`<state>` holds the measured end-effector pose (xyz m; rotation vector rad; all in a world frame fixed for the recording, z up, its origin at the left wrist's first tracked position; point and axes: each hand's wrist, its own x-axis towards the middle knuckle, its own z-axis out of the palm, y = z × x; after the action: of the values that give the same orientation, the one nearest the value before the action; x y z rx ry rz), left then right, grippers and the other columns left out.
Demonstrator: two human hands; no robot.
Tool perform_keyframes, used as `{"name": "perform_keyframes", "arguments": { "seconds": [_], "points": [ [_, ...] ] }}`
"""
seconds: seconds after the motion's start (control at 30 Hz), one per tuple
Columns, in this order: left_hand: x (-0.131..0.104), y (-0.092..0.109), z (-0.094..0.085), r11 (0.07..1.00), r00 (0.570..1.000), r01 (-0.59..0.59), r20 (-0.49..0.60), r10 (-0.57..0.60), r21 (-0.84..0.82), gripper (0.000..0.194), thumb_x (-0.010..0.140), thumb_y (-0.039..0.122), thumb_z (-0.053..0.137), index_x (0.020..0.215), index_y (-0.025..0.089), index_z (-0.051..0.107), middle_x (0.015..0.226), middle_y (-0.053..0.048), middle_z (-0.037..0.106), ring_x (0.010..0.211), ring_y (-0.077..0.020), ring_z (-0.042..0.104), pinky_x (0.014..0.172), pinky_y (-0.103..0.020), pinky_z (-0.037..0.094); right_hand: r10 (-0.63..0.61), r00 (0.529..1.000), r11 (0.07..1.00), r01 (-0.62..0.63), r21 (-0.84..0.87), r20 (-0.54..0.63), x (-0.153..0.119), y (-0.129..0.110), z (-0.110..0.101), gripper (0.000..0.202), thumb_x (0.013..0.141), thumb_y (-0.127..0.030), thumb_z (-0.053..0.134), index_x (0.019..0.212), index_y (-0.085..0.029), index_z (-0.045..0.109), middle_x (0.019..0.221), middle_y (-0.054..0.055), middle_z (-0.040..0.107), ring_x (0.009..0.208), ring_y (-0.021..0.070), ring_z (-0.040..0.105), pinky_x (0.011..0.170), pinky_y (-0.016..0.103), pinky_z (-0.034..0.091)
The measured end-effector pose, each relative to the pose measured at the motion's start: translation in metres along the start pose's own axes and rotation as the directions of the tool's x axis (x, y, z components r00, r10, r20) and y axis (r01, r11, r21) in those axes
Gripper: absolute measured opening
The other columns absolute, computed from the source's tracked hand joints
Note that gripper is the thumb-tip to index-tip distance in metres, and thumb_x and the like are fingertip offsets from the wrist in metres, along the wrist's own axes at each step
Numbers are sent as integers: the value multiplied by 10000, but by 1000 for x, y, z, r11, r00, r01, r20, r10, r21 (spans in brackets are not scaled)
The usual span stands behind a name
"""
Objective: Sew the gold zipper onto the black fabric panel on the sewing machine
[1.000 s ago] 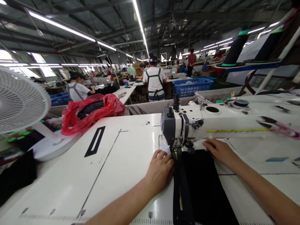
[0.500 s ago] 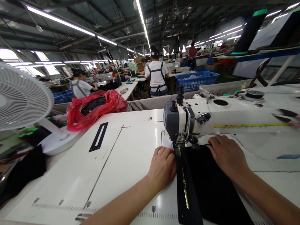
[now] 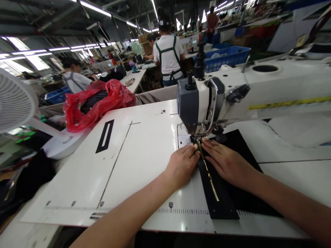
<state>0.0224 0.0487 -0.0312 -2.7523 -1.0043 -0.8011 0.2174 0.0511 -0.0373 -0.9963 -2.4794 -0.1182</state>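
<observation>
A black fabric piece lies on the white sewing table, its upper end under the needle area of the sewing machine. A gold-toothed zipper runs down a black strip on top of it. My left hand rests at the strip's left edge, fingers together and pressing near the presser foot. On the other side of the zipper, my right hand lies on the black fabric with its fingers stretched out, tips close to the foot.
A black slotted frame lies on the table at left. Beyond it are a red plastic bag and a white fan. A blue basket and several people are farther back.
My right hand has moved left from the fabric's far edge to beside the zipper. The fabric has swung, its upper right part now spreading right of the foot. The view has tilted down and closer.
</observation>
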Motion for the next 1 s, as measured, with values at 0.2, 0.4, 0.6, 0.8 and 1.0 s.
{"name": "perform_keyframes", "arguments": {
  "seconds": [0.2,0.4,0.6,0.8,1.0],
  "points": [
    [1,2,-2,1000,999,28,27,-28,-1,220,900,168,423,994,94,608,1093,-147,636,1028,-234,604,900,-418,526,-2,1000,999,2,36,5,0,1,0,366,910,-174,387,1203,-9,532,1287,209,505,1181,267,493,1000,456,431],
    [1,1,-3,1000,1000,-7,27,7,22,217,895,151,425,1011,92,598,1082,-138,640,1020,-228,608,937,-427,497,14,1000,999,-14,40,9,0,1,0,369,908,-169,383,1217,-23,522,1288,196,510,1189,252,488,1005,448,426],
    [0,0,-3,995,998,-59,5,59,74,212,891,133,426,996,72,601,1057,-145,652,979,-221,630,947,-428,490,2,1000,1000,-2,-6,10,0,0,0,366,907,-163,387,1200,0,533,1263,206,529,1175,258,499,1001,442,429],
    [0,0,-1,995,999,-52,-10,53,85,204,890,137,442,992,71,606,1056,-138,656,970,-219,634,925,-418,507,-3,1000,1000,3,-29,1,0,-1,0,364,905,-156,388,1199,-2,538,1254,197,540,1161,257,512,994,430,439],
    [1,-1,-1,997,999,-33,0,33,66,214,899,138,419,990,88,606,1049,-124,654,970,-203,630,936,-405,498,-10,1000,999,11,-34,2,0,1,0,370,908,-153,373,1203,3,533,1263,197,532,1165,261,509,989,438,443]
  ]
}}
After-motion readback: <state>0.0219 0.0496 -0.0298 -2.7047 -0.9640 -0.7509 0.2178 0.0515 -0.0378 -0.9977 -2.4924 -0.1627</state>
